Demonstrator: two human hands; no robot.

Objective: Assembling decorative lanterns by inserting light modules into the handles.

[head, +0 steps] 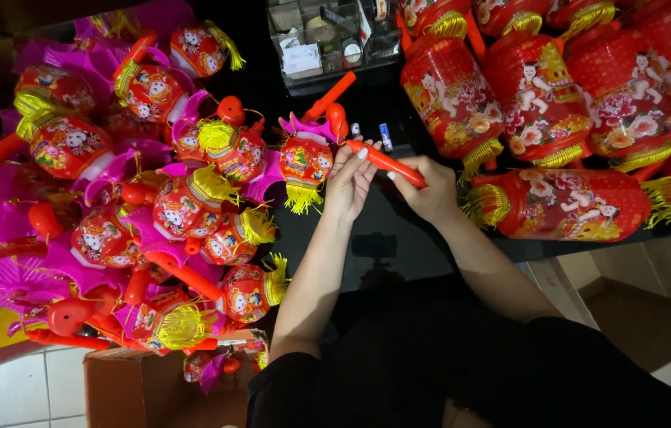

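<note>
gripping a slim red plastic handle stick (387, 162) between them, the left hand (349, 184) pinches its upper-left end while the right hand (429, 189) wraps the lower-right end; the long axis slants over the dark tabletop (387, 230), near the small red paper lantern with yellow fringe (305, 165).

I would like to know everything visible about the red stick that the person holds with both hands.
The red stick is a slim, smooth rod, apparently glossy plastic, orange-red in colour. It lies tilted, its upper end to the left near a small lantern with a yellow fringe, its lower end to the right. The left hand touches its upper end with the fingers; the right hand grips the lower end, hiding that tip. It is held above a dark table. Whether it joins the lantern cannot be told.
</note>
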